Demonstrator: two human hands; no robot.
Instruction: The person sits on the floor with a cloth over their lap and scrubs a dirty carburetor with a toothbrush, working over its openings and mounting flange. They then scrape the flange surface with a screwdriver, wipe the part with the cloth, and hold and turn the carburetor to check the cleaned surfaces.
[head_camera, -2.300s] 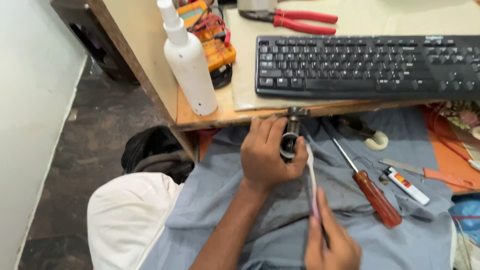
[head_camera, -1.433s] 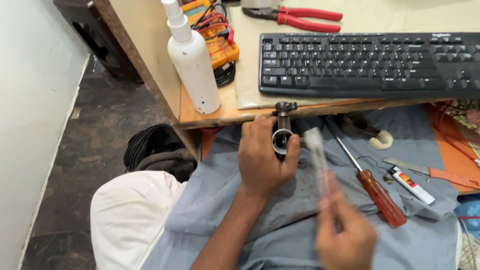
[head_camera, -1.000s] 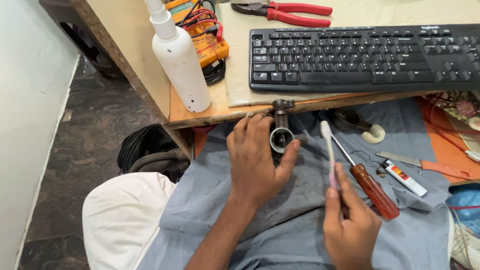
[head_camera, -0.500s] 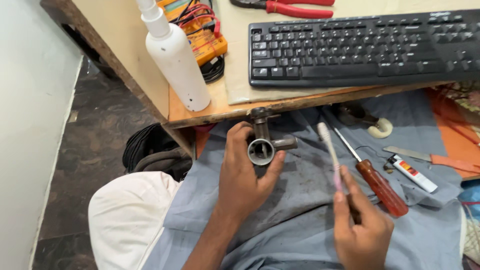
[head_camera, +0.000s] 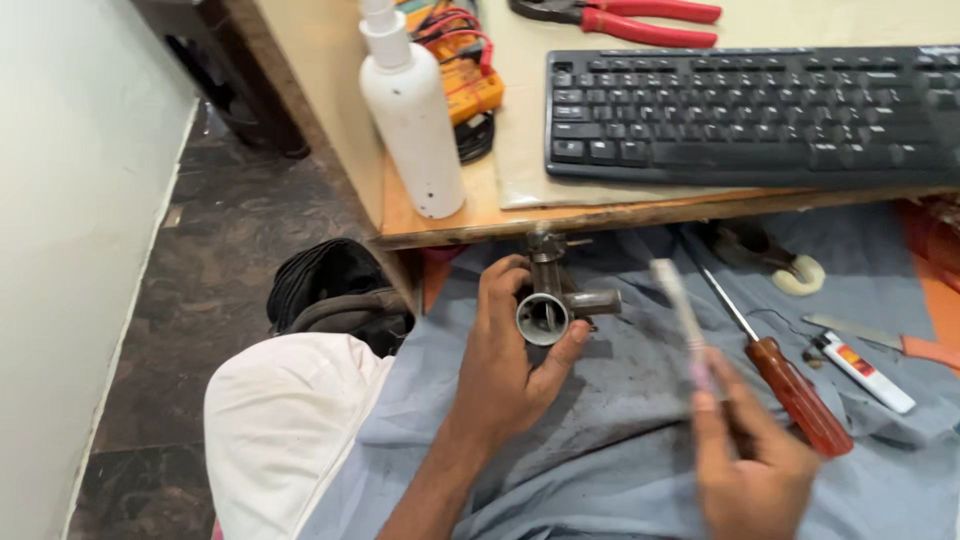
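Nearest the camera, the right hand (head_camera: 755, 480) has its fingers closed around the handle of a toothbrush (head_camera: 683, 325); the thin pale shaft is blurred and stands upright, head up, just right of the metal fitting (head_camera: 553, 300). That fitting is the landmark: a dull grey cast piece with a round open mouth facing the camera, a short tube stub pointing right and a small stem on top. The left hand (head_camera: 500, 360) grips it, fingers along its left side and thumb under its mouth, over a rumpled blue-grey cloth (head_camera: 620, 440) marked with dark smudges.

Right of the fitting on the cloth lie one screwdriver (head_camera: 785, 375) with a glossy red-brown handle and steel shank, one small white lighter (head_camera: 862, 372), and one dark object with a white ring (head_camera: 770, 260).

Beyond the fitting, the wooden tabletop (head_camera: 440, 215) carries one white plastic squeeze bottle (head_camera: 412, 115), one black keyboard (head_camera: 750, 110), one pair of red-handled pliers (head_camera: 615, 15) and an orange meter with leads (head_camera: 460, 70).

Half a second ago the brush leaned closer to the screwdriver; now it is lifted and blurred, and the fitting sits slightly lower in the hand.
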